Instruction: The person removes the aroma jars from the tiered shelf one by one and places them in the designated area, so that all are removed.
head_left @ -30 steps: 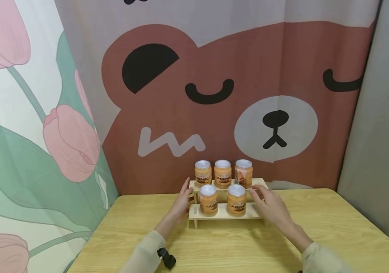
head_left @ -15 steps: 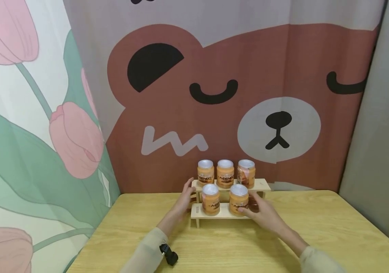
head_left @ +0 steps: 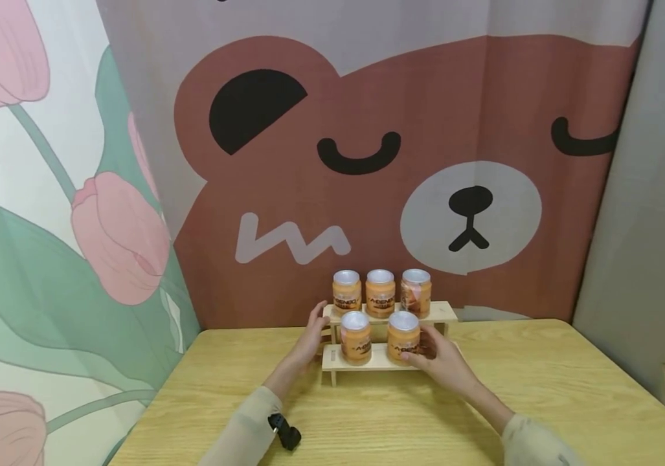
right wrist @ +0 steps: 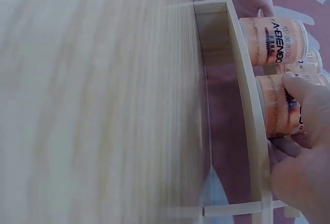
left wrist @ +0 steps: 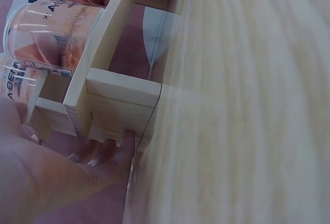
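Observation:
A two-tier pale wooden rack stands on the table. Three orange cans with silver lids line its upper shelf, and two more are on the lower one. My right hand holds the right-hand lower can, thumb across its front and fingers round the back. In the right wrist view that can sits right at the shelf board, label partly behind the thumb. At the rack's left end is my left hand; the left wrist view shows its extended fingers touching the end leg.
The other lower can stands just left of the held one. Behind the wood-grain table hangs a curtain with a bear print. A black strap device is on the left sleeve.
My right hand has moved left from the rack's right end and taken hold of the right-hand lower can. The left hand stays at the rack's left end.

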Motion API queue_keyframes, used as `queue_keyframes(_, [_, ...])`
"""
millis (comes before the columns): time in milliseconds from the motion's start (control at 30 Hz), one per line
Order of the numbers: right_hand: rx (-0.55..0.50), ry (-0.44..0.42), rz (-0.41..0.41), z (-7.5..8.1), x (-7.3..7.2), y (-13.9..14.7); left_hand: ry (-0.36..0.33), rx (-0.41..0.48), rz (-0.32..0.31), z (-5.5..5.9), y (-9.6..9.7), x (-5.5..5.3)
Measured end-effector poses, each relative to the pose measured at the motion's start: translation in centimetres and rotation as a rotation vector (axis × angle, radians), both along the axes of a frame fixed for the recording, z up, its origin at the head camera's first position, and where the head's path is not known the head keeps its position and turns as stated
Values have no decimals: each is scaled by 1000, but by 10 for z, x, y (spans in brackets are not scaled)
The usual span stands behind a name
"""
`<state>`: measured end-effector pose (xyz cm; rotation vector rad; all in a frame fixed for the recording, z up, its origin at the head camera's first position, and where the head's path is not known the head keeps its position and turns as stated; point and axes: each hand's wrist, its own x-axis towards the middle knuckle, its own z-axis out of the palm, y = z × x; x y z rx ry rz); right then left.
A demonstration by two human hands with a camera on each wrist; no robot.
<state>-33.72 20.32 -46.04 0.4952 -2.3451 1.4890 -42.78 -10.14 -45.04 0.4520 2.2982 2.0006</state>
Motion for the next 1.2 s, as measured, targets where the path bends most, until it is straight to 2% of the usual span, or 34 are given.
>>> queue_keyframes(267, [-12,56,-26,-7,3,-4,0,-13,10,0,1,-1])
queue_keyframes(600, [-42,20,-57,-11,5,-9,-7,-14,5,1,0,1])
queue_keyframes(767, [-20,19,-108,-10,7,-9,-12,-8,-6,-2,-2,1])
queue_keyframes(1200, [14,178,-167,3,19,-13,-6,9,-22,-1,-2,0])
